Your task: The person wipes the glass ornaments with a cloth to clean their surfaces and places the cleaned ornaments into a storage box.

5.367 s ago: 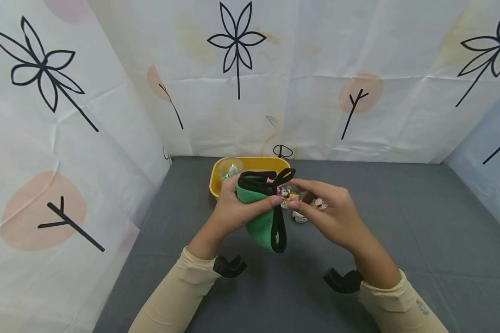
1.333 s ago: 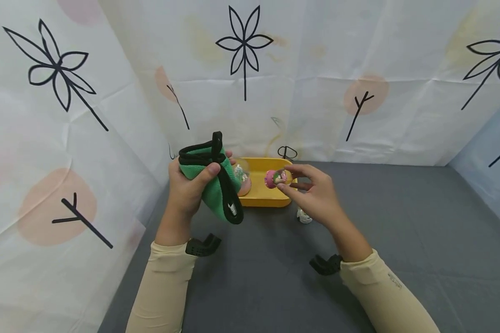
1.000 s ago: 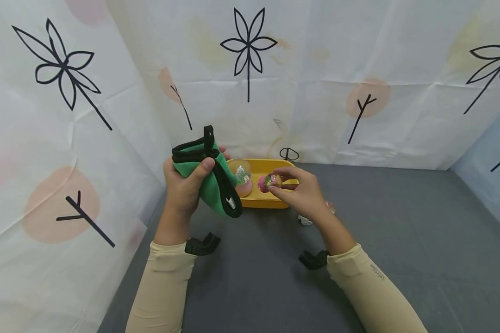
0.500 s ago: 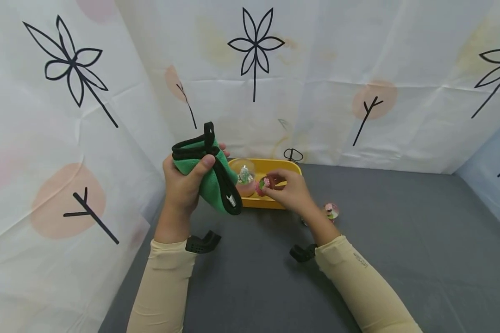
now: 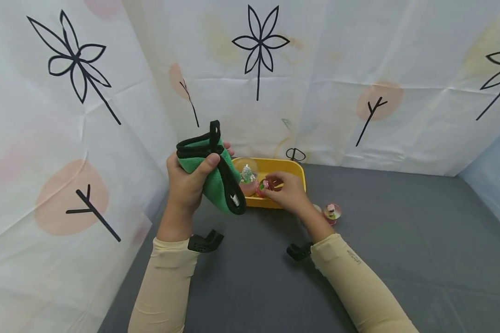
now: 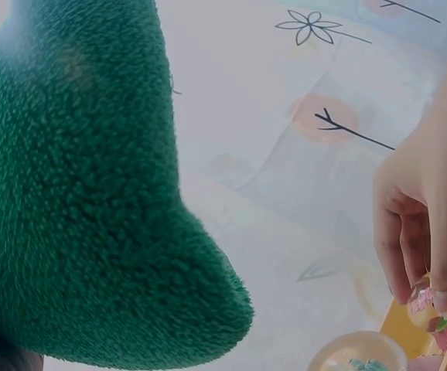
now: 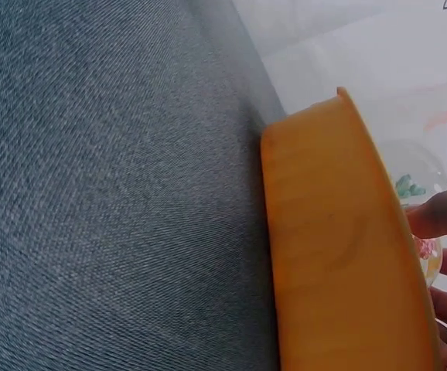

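My left hand [image 5: 186, 187] grips a folded green towel [image 5: 215, 187] with black edging, raised left of the yellow tray [image 5: 296, 170]. Up close in the left wrist view the towel [image 6: 92, 193] fills the left side. Inside the tray, my right hand [image 5: 292, 193] pinches a small snow globe [image 5: 264, 185] with a pink base and a pink-and-green figure. Just left of it in the tray stands a larger snow globe [image 5: 247, 177] on a pale pink base. In the right wrist view, the tray wall [image 7: 339, 232] hides part of the small globe [image 7: 426, 255].
Another small globe [image 5: 332, 212] with a pink figure lies on the grey tabletop [image 5: 383, 231] right of my right wrist. A whitish thing beside it is mostly hidden by that wrist. A white patterned cloth wall [image 5: 325, 55] stands behind the table.
Earlier the towel was against a small globe between both hands. The hands then parted, the left with the towel; the right carried a pink-based globe left and down into the tray.
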A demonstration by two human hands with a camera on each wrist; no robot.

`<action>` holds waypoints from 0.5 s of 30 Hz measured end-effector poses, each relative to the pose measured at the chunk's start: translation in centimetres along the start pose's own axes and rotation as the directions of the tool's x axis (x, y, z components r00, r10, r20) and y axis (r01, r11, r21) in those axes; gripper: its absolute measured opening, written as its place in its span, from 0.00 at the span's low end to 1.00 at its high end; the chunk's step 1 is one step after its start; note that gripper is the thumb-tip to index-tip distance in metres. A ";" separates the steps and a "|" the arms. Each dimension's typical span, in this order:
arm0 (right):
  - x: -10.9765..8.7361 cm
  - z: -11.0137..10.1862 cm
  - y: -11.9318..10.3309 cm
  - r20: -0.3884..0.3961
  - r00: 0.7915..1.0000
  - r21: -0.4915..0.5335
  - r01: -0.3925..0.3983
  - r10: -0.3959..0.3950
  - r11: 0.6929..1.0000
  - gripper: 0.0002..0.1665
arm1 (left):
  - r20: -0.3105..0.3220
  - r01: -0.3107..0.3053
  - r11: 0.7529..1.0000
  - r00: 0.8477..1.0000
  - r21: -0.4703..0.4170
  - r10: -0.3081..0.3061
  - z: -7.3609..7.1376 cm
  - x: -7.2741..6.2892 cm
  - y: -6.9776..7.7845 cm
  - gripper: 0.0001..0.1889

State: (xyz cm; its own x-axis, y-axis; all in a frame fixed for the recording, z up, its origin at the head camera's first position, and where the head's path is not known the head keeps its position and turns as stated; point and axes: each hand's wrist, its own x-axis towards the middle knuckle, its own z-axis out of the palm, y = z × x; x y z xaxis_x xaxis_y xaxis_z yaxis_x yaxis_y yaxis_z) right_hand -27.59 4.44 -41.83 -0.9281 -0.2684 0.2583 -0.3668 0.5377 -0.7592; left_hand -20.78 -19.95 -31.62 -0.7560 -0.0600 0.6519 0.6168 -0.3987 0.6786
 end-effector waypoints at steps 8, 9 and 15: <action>0.3 0.5 0.6 0.018 1.000 -0.020 -0.022 0.023 1.000 0.20 | 0.005 0.003 1.000 1.000 0.016 -0.003 0.0 0.0 -0.3 0.31; 0.4 0.6 0.7 0.021 1.000 -0.021 -0.022 0.022 1.000 0.20 | 0.005 0.002 1.000 1.000 0.017 -0.003 0.0 0.0 -0.3 0.31; 0.5 0.6 0.8 0.019 1.000 -0.032 -0.023 0.024 0.999 0.19 | 0.012 0.007 1.000 1.000 0.018 -0.008 0.0 0.0 -0.4 0.30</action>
State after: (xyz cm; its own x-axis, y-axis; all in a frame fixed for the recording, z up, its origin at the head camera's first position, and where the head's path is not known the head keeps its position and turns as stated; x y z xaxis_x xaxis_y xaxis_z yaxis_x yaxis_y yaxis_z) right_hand -28.28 4.24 -42.70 -0.9352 -0.2704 0.2288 -0.3470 0.5692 -0.7454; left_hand -21.05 -19.80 -31.87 -0.7580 -0.0460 0.6507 0.6150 -0.3826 0.6895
